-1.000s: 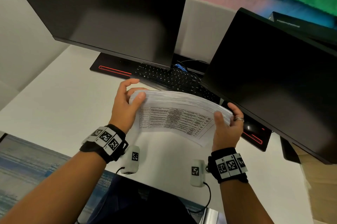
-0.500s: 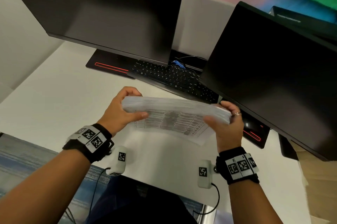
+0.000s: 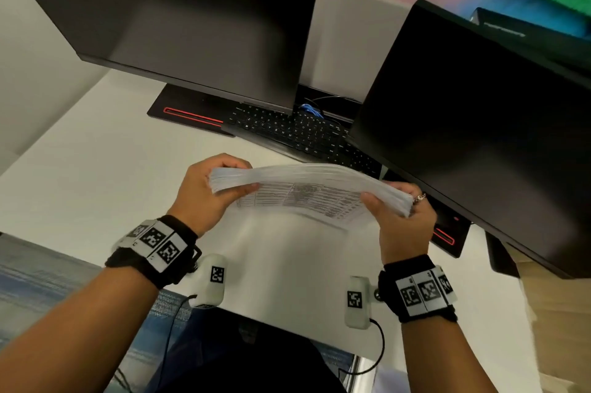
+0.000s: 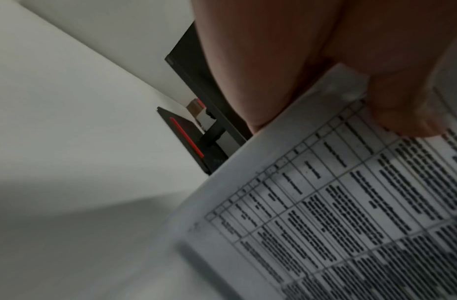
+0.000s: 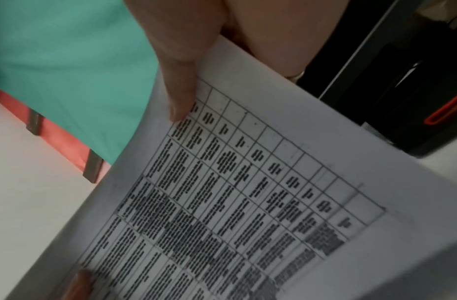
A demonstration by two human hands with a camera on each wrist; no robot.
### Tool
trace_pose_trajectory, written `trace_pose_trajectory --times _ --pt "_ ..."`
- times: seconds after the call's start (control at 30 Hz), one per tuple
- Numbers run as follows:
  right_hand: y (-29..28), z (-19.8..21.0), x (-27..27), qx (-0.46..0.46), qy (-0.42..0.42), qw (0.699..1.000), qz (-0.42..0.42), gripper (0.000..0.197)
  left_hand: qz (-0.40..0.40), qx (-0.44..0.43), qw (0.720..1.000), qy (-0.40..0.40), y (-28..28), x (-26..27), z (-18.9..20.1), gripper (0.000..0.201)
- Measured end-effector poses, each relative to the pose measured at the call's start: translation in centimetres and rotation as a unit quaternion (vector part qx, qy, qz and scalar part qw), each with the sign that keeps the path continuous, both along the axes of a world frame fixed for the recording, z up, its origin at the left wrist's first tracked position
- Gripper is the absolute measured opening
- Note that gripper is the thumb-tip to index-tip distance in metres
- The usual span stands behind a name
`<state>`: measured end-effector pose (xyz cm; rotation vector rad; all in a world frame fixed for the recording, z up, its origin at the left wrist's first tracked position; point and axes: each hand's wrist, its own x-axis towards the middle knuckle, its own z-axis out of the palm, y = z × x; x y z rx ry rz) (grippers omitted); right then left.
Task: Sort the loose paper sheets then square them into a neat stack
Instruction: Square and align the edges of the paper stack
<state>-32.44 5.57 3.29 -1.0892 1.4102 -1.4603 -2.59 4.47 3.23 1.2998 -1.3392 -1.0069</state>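
Sheets (image 3: 315, 181) hang in the air between our hands above the tabletop (image 3: 96, 175), bowed upward in the middle, printed table facing us. Our left hand (image 3: 204, 194) pinches one short end, thumb on the near face, fingers (image 3: 224, 160) curled behind; our right hand (image 3: 403, 220) clamps the other end likewise. To square them well, we judge we should loosen both grips and tap the lower edge on the tabletop, clear of the keyboard (image 3: 297, 133).

Blurred, unreadable table print on the paper sheets (image 3: 319, 197).
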Motion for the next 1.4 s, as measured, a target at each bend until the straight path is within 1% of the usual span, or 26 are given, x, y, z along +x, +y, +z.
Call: trace_pose_trajectory --times 0.03,0.1,0.13,0.2,0.23,0.27,0.33,0.37,0.47,0.57,0.6,0.67,0.73,0.8,0.87,0.93,1.0,1.07,1.17,1.23,1.27,1.3,1.33,1.37,1.4 --pt "0.3 -0.3 0.2 0.002 0.008 1.000 0.005 0.035 0.003 0.017 1.000 0.009 0.2 0.1 -0.5 0.026" --pt "0.7 -1.1 0.5 0.024 -0.006 1.000 0.014 0.042 0.000 0.055 0.998 -0.010 0.6 0.1 -1.8 0.032" --pt "0.7 -1.5 0.5 0.033 -0.028 0.999 0.011 0.050 -0.007 0.065 0.997 -0.029 0.6 0.1 -2.4 0.033" --pt "0.6 -1.9 0.6 0.038 -0.076 0.996 -0.011 0.073 -0.016 0.067 0.996 -0.052 0.5 0.1 -2.8 0.030" --pt "0.5 -2.1 0.5 0.040 -0.092 0.995 -0.025 0.081 -0.017 0.062 0.996 -0.054 0.4 0.1 -2.8 0.031" --pt "0.4 -2.4 0.4 0.046 -0.098 0.994 -0.031 0.083 -0.018 0.057 0.997 -0.052 0.3 0.2 -2.9 0.033" --pt "0.5 -2.8 0.6 0.071 -0.094 0.993 -0.017 0.085 -0.024 0.063 0.997 -0.047 0.0 0.3 -3.0 0.033" --pt "0.5 -2.9 0.6 0.077 -0.079 0.994 -0.016 0.087 -0.029 0.068 0.996 -0.043 -0.2 0.3 -3.0 0.032" --pt "0.5 -2.8 1.0 0.081 -0.057 0.995 -0.007 0.093 -0.043 0.076 0.995 -0.044 -0.8 0.6 -3.2 0.036" --pt "0.4 -2.0 1.5 0.059 -0.040 0.997 -0.030 0.109 -0.057 0.075 0.995 -0.042 -1.0 1.0 -3.2 0.039" --pt "0.4 -1.8 1.6 0.050 -0.029 0.998 -0.019 0.111 -0.059 0.074 0.995 -0.044 -1.0 1.0 -3.2 0.041" --pt "0.5 -1.5 1.8 0.038 -0.041 0.998 -0.008 0.112 -0.051 0.085 0.994 -0.042 -1.1 1.1 -3.0 0.044" --pt "0.4 -1.2 1.8 0.032 -0.045 0.998 -0.025 0.116 -0.063 0.081 0.994 -0.046 -1.3 1.3 -2.9 0.043" --pt "0.3 -1.2 1.7 0.027 -0.035 0.999 -0.016 0.112 -0.078 0.074 0.992 -0.059 -1.4 1.3 -3.0 0.043" --pt "0.2 -1.2 1.5 0.029 -0.035 0.998 -0.042 0.116 -0.072 0.084 0.993 -0.047 -1.5 1.4 -3.1 0.043" --pt "0.0 -1.3 1.4 0.041 -0.063 0.996 -0.048 0.121 -0.072 0.078 0.993 -0.050 -1.5 1.6 -3.3 0.042" --pt "0.1 -1.4 1.5 0.054 -0.086 0.994 -0.032 0.121 -0.083 0.068 0.992 -0.068 -1.5 1.6 -3.3 0.039" --pt "0.0 -1.3 1.6 0.060 -0.078 0.994 -0.045 0.114 -0.083 0.065 0.992 -0.070 -1.6 1.6 -3.2 0.035" --pt "0.0 -0.8 1.7 0.065 -0.004 0.997 -0.036 0.090 -0.054 0.061 0.994 -0.076 -1.5 1.2 -3.1 0.027" --pt "-0.2 -0.1 1.3 0.052 0.049 0.996 -0.056 0.077 -0.013 0.060 0.995 -0.082 -1.5 0.9 -2.8 0.021" --pt "-0.4 0.6 1.1 0.051 0.084 0.993 -0.061 0.070 0.009 0.056 0.994 -0.090 -1.6 0.8 -2.5 0.020" --pt "-0.7 1.3 1.0 0.062 0.142 0.986 -0.056 0.063 0.027 0.047 0.994 -0.099 -1.7 0.7 -2.0 0.021" --pt "-1.1 2.1 1.0 0.082 0.229 0.969 -0.047 0.060 0.036 0.032 0.992 -0.114 -1.9 0.7 -1.4 0.022" --pt "-1.5 3.0 1.2 0.093 0.334 0.938 -0.032 0.062 0.036 0.012 0.989 -0.141 -2.0 0.7 -0.5 0.024" --pt "-1.8 4.2 1.7 0.083 0.425 0.901 -0.008 0.069 0.030 -0.011 0.984 -0.173 -2.2 0.7 0.7 0.028"
